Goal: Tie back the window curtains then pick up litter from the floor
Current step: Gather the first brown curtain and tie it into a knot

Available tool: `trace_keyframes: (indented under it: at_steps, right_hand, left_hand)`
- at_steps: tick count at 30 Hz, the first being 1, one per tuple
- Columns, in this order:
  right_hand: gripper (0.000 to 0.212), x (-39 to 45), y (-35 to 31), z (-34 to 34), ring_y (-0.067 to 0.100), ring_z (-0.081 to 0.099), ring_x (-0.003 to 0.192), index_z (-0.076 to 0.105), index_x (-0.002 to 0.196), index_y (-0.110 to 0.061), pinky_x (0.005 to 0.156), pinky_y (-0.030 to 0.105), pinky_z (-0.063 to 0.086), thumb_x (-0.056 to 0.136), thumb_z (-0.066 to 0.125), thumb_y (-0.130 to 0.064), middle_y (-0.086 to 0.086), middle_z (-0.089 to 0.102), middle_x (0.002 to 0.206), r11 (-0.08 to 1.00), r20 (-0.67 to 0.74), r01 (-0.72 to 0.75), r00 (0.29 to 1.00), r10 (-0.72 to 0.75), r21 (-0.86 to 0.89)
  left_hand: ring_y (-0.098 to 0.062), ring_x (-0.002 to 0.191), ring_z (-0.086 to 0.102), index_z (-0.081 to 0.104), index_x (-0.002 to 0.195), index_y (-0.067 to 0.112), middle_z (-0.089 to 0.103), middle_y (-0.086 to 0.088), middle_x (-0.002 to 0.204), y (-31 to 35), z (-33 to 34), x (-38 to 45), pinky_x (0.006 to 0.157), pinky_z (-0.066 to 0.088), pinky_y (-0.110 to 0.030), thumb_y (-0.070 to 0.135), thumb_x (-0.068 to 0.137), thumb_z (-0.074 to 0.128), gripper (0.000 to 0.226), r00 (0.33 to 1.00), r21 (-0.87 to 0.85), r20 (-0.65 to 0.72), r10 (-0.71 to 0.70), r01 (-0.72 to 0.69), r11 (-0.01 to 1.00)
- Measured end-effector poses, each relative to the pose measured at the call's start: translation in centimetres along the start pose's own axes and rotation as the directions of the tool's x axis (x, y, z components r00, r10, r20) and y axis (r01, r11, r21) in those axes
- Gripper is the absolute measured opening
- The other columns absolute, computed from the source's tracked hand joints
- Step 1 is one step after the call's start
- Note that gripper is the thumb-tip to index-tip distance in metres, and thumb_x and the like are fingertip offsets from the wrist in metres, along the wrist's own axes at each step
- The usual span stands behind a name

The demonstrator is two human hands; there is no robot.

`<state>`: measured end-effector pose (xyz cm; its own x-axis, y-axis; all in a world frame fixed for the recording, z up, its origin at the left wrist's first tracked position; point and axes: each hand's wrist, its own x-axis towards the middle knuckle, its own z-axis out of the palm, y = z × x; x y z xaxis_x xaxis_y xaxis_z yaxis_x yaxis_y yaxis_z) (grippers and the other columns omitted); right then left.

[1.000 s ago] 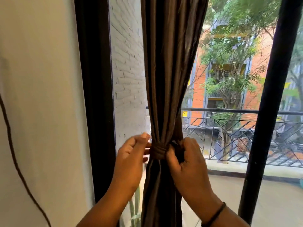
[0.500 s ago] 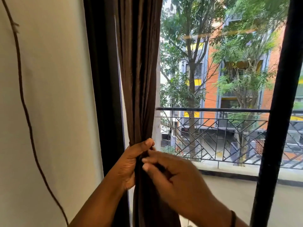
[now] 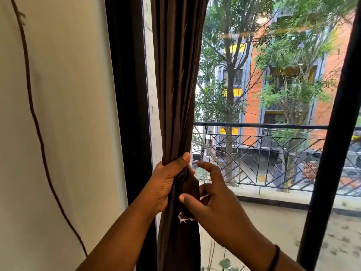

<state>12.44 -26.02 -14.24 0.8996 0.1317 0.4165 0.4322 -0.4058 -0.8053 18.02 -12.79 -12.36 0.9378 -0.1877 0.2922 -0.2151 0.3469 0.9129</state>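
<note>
The brown curtain (image 3: 175, 85) is bunched into a column just right of the dark window frame (image 3: 127, 94), w/ glass behind it. It's gripped at the gathered waist by the left hand (image 3: 168, 182), thumb wrapped over the front. A fold lower down (near some white stitching) is pinched by the right hand (image 3: 216, 204), index finger raised. A thin cord (image 3: 37, 124) is seen on the wall, left.

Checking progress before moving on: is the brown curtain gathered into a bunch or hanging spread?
Gathered. The left hand grips the curtain into a narrow bunch beside the window frame. Whether a tie holds it: cannot tell.
</note>
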Motion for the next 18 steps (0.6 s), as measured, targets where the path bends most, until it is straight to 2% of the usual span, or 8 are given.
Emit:
trace_keyframes:
  at_steps: [2,3,5,6,8,13,16,18]
  right_hand:
    - [0.050,0.2,-0.2,-0.5,0.008,0.068,0.059,0.037,0.118,-0.056,0.052,0.020,0.053,0.089,0.061,-0.024,-0.008,0.068,0.072,0.998,-0.026,0.018,1.000,-0.016,0.066]
    - [0.042,0.4,-0.4,-1.1,0.009,0.066,0.055,0.048,0.112,-0.051,0.051,0.021,0.052,0.092,0.055,-0.015,-0.005,0.067,0.066,0.990,-0.042,-0.004,0.999,0.010,0.139]
    - [0.035,0.9,-0.8,-2.6,0.013,0.059,0.050,0.068,0.091,-0.032,0.050,0.025,0.052,0.095,0.046,-0.005,-0.002,0.059,0.055,0.916,-0.038,-0.110,0.990,0.136,0.386]
    - [0.035,1.2,-0.8,-3.2,0.013,0.055,0.049,0.071,0.082,-0.023,0.050,0.028,0.051,0.094,0.044,-0.005,-0.002,0.055,0.054,0.841,-0.002,-0.162,0.982,0.190,0.516]
    - [0.029,1.4,-0.7,-3.8,0.014,0.049,0.047,0.072,0.078,-0.015,0.051,0.030,0.050,0.089,0.046,-0.010,-0.001,0.048,0.055,0.699,0.093,-0.231,0.969,0.231,0.676]
    - [0.016,1.8,-0.1,-3.2,0.016,0.045,0.043,0.074,0.081,-0.013,0.054,0.032,0.053,0.068,0.065,-0.018,-0.001,0.039,0.051,0.504,0.191,-0.303,0.946,0.262,0.809]
    - [0.018,2.3,0.7,-3.2,0.015,0.055,0.050,0.075,0.083,-0.017,0.055,0.030,0.054,0.066,0.068,-0.017,0.000,0.056,0.063,0.478,0.114,-0.230,0.959,0.261,0.847]
    - [0.024,2.6,1.2,-3.5,0.014,0.061,0.060,0.075,0.092,-0.017,0.060,0.029,0.054,0.070,0.067,-0.021,0.000,0.062,0.073,0.467,0.078,-0.167,0.976,0.205,0.869]
  left_hand:
    - [-0.020,0.052,0.060,0.069,0.069,0.010,0.061,-0.008,0.063,0.2,-0.1,0.1,0.057,0.054,-0.028,0.045,0.053,0.085,0.042,1.000,-0.005,-0.010,-0.008,0.008,1.000]
    - [-0.019,0.049,0.057,0.067,0.074,0.008,0.059,-0.008,0.062,0.3,-0.3,0.2,0.055,0.053,-0.027,0.053,0.045,0.087,0.056,1.000,0.006,-0.030,-0.005,0.005,1.000]
    - [-0.017,0.045,0.054,0.064,0.082,0.006,0.056,-0.007,0.059,0.4,-0.6,0.3,0.053,0.051,-0.028,0.066,0.032,0.083,0.081,0.998,0.047,-0.068,0.010,-0.007,0.999]
    - [-0.017,0.044,0.053,0.063,0.084,0.006,0.054,-0.006,0.057,0.4,-0.6,0.3,0.053,0.051,-0.028,0.069,0.033,0.081,0.083,0.998,0.060,-0.068,0.010,-0.006,0.998]
    - [-0.016,0.044,0.052,0.062,0.082,0.008,0.052,-0.004,0.055,0.4,-0.2,0.2,0.052,0.051,-0.028,0.064,0.044,0.074,0.069,0.998,0.073,-0.057,-0.005,0.009,0.997]
    - [-0.018,0.050,0.058,0.066,0.087,0.013,0.061,-0.001,0.057,0.1,-0.6,0.6,0.056,0.054,-0.031,0.055,0.054,0.073,0.054,0.997,0.053,-0.062,-0.042,0.046,0.998]
    - [-0.018,0.049,0.060,0.067,0.094,0.014,0.062,0.001,0.060,0.3,-1.8,0.9,0.059,0.054,-0.033,0.053,0.055,0.074,0.056,0.997,0.009,-0.034,-0.065,0.065,0.998]
    - [-0.019,0.049,0.060,0.067,0.097,0.013,0.064,-0.001,0.064,0.4,-2.3,1.1,0.058,0.054,-0.033,0.053,0.056,0.074,0.058,0.997,-0.009,-0.017,-0.076,0.075,0.997]
